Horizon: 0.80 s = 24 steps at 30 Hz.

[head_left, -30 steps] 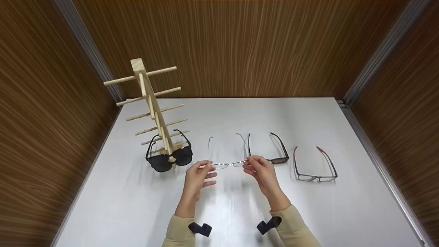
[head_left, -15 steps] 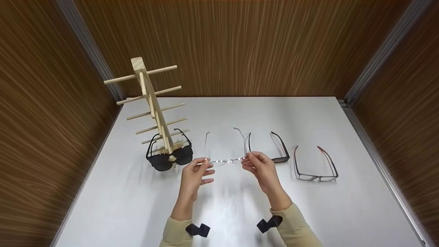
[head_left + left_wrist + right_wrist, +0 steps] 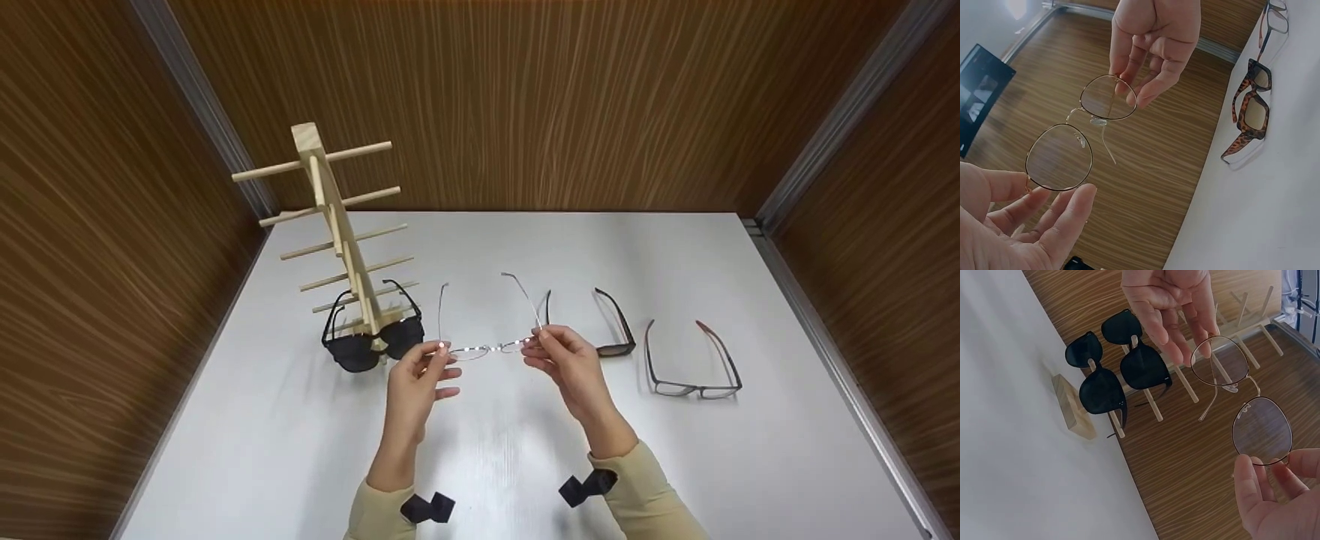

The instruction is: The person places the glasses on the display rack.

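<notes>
Thin metal-framed eyeglasses (image 3: 471, 353) with clear round lenses hang above the table between my two hands, their temples unfolded and pointing away from me. My left hand (image 3: 411, 390) pinches the left end of the frame by the hinge between thumb and fingers. At the opposite hinge, my right hand (image 3: 574, 375) pinches the right end. Both wrist views show the lenses (image 3: 1060, 157) free of the fingers. Left of the hands stands a wooden display rack (image 3: 349, 244) with crossbars. Two pairs of black sunglasses (image 3: 1145, 365) sit on its lower bars.
Tortoiseshell sunglasses (image 3: 1255, 112) lie on the white table, partly behind my right hand in the head view. Farther right lie dark-framed eyeglasses (image 3: 697, 390) with reddish temples. Wood-grain panels (image 3: 525, 105) enclose the table at the back and sides.
Both hands have carried the metal-framed eyeglasses slightly left and away from me, a little nearer the rack. The grip at both ends is unchanged.
</notes>
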Available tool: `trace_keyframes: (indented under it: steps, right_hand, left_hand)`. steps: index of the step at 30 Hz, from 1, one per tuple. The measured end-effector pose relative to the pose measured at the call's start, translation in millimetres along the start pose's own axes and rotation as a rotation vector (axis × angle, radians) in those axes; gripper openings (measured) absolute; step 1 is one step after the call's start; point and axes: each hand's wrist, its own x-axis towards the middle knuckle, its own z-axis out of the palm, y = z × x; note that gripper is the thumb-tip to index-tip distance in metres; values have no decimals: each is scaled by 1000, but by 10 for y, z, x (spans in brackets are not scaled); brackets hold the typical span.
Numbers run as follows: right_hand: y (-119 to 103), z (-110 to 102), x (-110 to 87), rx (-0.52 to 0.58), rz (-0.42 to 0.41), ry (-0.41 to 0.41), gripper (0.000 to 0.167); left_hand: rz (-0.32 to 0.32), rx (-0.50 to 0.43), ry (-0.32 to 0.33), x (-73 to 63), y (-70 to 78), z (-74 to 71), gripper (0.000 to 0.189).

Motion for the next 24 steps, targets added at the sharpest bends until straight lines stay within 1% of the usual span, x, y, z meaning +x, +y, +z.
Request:
trace_keyframes:
  steps: [2,8,11,17,18,24]
  right_hand:
    - [-16,19,0,4,-2,-4,27]
    - [-60,85,-1,7,-14,-33,31]
    - [-73,121,1,-1,-17,-46,28]
    - [-78,200,25,-7,-28,-78,22]
    - [-76,212,31,-5,-30,-86,23]
    - [-69,292,55,-23,-22,-116,19]
  left_hand:
    - [9,-5,4,-17,22,-7,27]
    - [34,-8,15,-64,81,-41,26]
    - [44,-7,26,-80,99,-63,27]
    - [67,2,68,-123,148,-104,24]
    - [72,4,75,-131,156,-112,24]
    - [104,12,95,-178,187,-178,24]
